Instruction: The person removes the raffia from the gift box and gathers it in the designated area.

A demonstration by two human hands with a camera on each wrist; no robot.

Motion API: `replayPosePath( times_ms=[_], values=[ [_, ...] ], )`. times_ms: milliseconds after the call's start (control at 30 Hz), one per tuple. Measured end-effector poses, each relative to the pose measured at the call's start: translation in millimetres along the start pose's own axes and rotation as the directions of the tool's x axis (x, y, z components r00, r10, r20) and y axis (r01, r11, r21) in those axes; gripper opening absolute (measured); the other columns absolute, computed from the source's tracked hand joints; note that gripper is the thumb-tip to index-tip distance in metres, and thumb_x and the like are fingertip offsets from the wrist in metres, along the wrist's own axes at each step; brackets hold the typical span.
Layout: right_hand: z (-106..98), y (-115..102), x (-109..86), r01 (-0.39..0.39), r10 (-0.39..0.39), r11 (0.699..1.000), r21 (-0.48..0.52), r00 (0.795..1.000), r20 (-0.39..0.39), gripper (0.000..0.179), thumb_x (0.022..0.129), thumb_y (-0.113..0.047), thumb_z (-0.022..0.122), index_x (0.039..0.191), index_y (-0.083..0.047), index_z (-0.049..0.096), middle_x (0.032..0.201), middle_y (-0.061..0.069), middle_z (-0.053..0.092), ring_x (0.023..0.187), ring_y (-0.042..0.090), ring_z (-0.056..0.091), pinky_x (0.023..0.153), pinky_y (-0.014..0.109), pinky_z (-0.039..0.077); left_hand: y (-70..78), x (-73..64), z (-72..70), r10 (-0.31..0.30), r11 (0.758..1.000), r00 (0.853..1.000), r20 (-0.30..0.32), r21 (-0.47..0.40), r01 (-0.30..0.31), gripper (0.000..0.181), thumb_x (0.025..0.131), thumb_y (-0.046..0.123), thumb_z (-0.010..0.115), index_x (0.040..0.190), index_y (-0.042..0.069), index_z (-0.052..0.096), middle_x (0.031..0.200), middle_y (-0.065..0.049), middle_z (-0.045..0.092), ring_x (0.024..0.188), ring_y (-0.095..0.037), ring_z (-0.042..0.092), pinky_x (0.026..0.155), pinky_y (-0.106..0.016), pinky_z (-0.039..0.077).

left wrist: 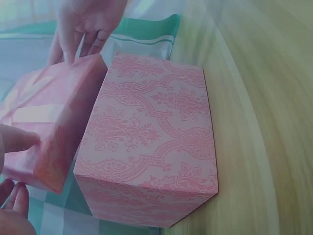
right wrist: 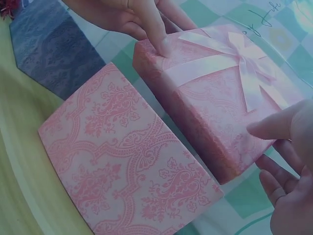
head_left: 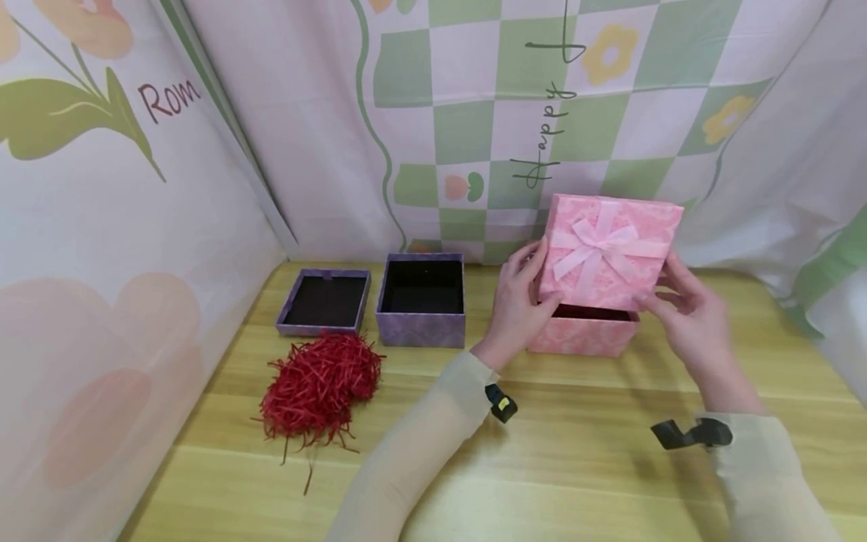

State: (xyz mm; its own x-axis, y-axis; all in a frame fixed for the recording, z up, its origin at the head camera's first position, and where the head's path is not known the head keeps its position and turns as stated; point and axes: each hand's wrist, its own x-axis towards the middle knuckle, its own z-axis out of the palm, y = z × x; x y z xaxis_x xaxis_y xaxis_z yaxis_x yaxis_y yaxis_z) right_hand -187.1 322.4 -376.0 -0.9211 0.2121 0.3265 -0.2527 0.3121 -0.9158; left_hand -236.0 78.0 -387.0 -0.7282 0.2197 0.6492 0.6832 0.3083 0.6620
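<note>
A pink patterned gift box lid (head_left: 612, 290) with a pale ribbon bow is held tilted above the pink box base (head_left: 582, 336). My left hand (head_left: 520, 301) grips the lid's left side, thumb on its top face near the lower corner. On the opposite side my right hand (head_left: 698, 316) holds the lid, thumb at the lower right corner and fingers behind. A dark strip of the base's inside shows under the lid's lower edge. In the right wrist view, the lid (right wrist: 195, 107) stands apart from the base's patterned wall (right wrist: 127, 156).
Left of the pink box stands an uncovered purple box (head_left: 421, 330) with a black inside. Beside it lies its purple lid (head_left: 318, 330), inside up. Red shredded paper (head_left: 321, 388) is heaped on the wooden table (head_left: 542, 467) in front. A patterned curtain (head_left: 467, 128) hangs behind.
</note>
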Motion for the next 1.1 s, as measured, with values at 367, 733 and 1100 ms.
replayPosePath(
  times_ms=[367, 733, 1100],
  values=[
    [-7.1, -2.6, -2.6, -0.094, 0.090, 0.980, 0.174, 0.995, 0.030, 0.056, 0.103, -0.021, 0.064, 0.155, -0.024, 0.043, 0.158, -0.005, 0.040, 0.136, 0.003, 0.045, 0.109, 0.013, 0.028, 2.9, -1.5, 1.5, -0.032, 0.998, 0.999, 0.009, -0.060, 0.032, 0.087, 0.088, 0.030, 0.083, 0.159, 0.017, 0.035, 0.145, -0.007, 0.045, 0.131, -0.009, 0.044, 0.106, -0.021, 0.038],
    [-4.2, -4.9, -4.8, 0.086, -0.091, 0.817, 0.571, 0.996, -0.019, 0.037, 0.109, -0.013, 0.048, 0.140, 0.005, 0.056, 0.136, 0.009, 0.064, 0.121, 0.016, 0.062, 0.103, 0.024, 0.045, 5.1, -5.3, -0.9, -0.102, 0.989, 0.994, 0.027, -0.103, 0.104, 0.076, 0.091, 0.038, 0.079, 0.155, 0.017, 0.045, 0.150, 0.001, 0.051, 0.131, -0.011, 0.048, 0.108, -0.028, 0.039],
    [1.1, -11.1, -4.2, 0.129, -0.090, 0.792, 0.596, 0.991, -0.096, 0.035, 0.108, -0.017, 0.051, 0.132, 0.007, 0.061, 0.129, 0.013, 0.067, 0.120, 0.022, 0.062, 0.103, 0.027, 0.046, 21.1, -3.8, -4.4, -0.218, 0.955, 0.976, 0.020, -0.200, 0.218, 0.063, 0.094, 0.048, 0.071, 0.149, 0.023, 0.051, 0.126, 0.015, 0.062, 0.113, -0.007, 0.056, 0.095, -0.028, 0.047]
  ],
)
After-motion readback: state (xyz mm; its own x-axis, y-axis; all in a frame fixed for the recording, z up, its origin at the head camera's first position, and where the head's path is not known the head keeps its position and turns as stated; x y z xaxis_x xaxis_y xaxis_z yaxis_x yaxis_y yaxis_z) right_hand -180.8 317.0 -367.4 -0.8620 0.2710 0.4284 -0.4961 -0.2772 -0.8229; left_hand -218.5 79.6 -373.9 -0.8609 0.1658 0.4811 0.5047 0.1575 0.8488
